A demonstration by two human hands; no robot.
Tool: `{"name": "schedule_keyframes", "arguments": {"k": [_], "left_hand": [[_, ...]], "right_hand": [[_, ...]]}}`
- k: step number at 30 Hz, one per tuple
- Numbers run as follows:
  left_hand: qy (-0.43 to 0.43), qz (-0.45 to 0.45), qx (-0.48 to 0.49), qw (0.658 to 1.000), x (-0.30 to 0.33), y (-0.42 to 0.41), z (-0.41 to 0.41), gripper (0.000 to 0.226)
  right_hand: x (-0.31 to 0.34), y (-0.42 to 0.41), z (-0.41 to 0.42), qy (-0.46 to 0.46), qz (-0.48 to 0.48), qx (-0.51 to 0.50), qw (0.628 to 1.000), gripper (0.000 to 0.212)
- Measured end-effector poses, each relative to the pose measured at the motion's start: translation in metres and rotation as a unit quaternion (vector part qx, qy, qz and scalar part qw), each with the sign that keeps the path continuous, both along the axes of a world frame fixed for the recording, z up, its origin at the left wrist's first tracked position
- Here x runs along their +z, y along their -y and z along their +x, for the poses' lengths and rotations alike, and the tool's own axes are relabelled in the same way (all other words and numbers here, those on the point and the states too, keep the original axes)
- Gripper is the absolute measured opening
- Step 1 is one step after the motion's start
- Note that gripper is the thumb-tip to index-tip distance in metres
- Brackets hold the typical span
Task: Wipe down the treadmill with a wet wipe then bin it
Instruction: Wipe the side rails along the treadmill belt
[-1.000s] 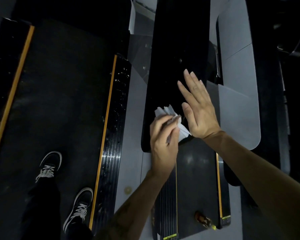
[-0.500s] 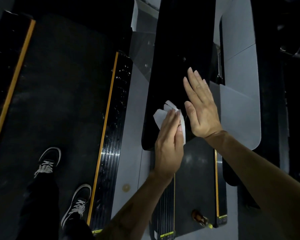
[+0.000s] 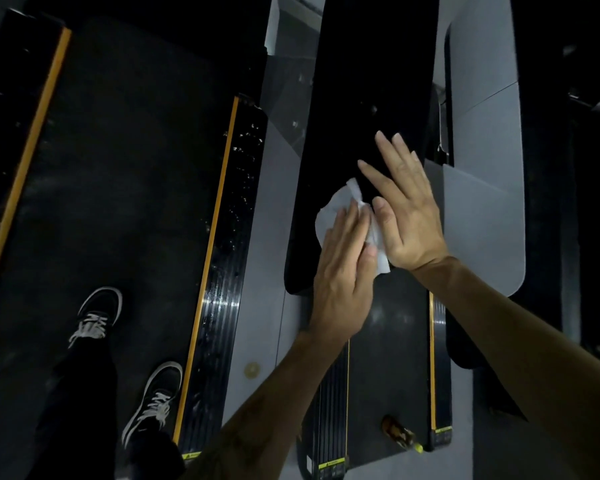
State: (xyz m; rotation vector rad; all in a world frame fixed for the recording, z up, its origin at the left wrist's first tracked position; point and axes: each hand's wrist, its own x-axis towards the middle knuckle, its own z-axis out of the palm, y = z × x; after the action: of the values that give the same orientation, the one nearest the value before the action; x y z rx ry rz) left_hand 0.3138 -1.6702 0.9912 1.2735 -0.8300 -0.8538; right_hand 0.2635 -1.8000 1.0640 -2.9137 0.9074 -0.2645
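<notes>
A white wet wipe [image 3: 331, 209] lies spread on the glossy black panel [image 3: 364, 81] of the treadmill ahead of me. My left hand [image 3: 343, 271] presses flat on the wipe with straight fingers, covering its lower part. My right hand [image 3: 404, 209] lies flat on the panel just to the right, fingers straight and spread, its thumb touching the wipe's right edge. The treadmill's black belt [image 3: 388, 358] with yellow-edged side rails runs below the panel.
A second treadmill deck [image 3: 118, 168] with yellow strips fills the left; my two black sneakers [image 3: 153, 400] stand on it. Grey floor [image 3: 257, 323] separates the machines. A small brown bottle [image 3: 397, 433] lies on the near belt end. A grey curved panel [image 3: 482, 220] is right.
My left hand uncurled from gripping the bunched wipe and now presses it flat, pushing it forward and left so it spreads. My right hand stayed on the panel.
</notes>
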Motion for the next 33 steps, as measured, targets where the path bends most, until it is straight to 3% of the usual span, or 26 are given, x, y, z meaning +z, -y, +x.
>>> {"name": "schedule_keyframes", "arguments": {"k": [7,11,15,18,23,33], "left_hand": [[-0.025,0.008,0.064,0.998,-0.032,-0.038,-0.019,0.044],[0.048,-0.027,0.113,0.992,-0.014,-0.026,-0.015,0.036],[0.073,-0.039,0.093,0.992,-0.004,0.0,-0.004,0.038],[0.033,-0.024,0.08,0.996,-0.017,-0.005,-0.006,0.042],[0.008,-0.001,0.139,0.99,-0.027,-0.034,-0.019,0.033],[-0.068,-0.022,0.154,0.985,-0.019,-0.004,-0.008,0.028]], "right_hand": [[0.001,-0.003,0.001,0.011,0.013,-0.003,1.0,0.051],[0.0,-0.004,0.001,0.012,0.01,-0.004,1.0,0.052],[-0.002,-0.002,0.0,0.012,-0.001,0.0,1.0,0.052],[-0.002,-0.002,0.0,0.012,0.004,-0.002,1.0,0.053],[-0.001,-0.003,0.0,0.01,0.019,-0.006,1.0,0.053],[0.0,-0.003,0.0,0.01,0.017,-0.009,1.0,0.053]]}}
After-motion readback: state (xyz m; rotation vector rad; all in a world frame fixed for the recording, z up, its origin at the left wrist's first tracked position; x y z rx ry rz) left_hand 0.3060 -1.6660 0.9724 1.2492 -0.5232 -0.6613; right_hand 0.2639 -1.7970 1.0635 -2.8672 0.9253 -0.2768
